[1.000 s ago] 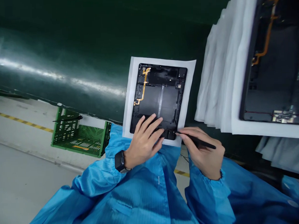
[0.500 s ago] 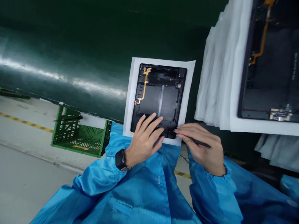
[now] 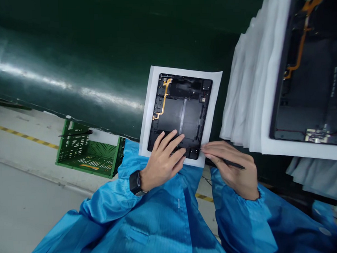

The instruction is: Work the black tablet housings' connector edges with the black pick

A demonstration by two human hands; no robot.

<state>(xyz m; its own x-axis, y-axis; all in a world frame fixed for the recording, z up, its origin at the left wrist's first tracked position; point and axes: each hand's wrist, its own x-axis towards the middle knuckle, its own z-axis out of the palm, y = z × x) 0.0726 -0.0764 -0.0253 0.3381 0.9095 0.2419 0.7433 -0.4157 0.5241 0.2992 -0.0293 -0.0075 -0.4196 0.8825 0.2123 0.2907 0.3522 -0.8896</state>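
Note:
An opened tablet housing lies on a white foam sheet, its inside facing up with an orange flex cable along the left. My left hand rests with fingers spread over the housing's near end, covering part of it. Beside the near right corner, my right hand pinches a slim black tool that looks like tweezers. Its tip points at the housing's right edge; whether they touch, I cannot tell.
To the right, another opened tablet housing lies on a tall stack of white foam sheets. The table has a dark green cover. Below its edge, on the left, a green plastic crate stands on the floor. A blue sleeve shows at lower right.
My right hand has drawn slightly to the right with the tool, its tip now nearer the housing's edge. My left hand stays spread on the housing. The view has shifted slightly.

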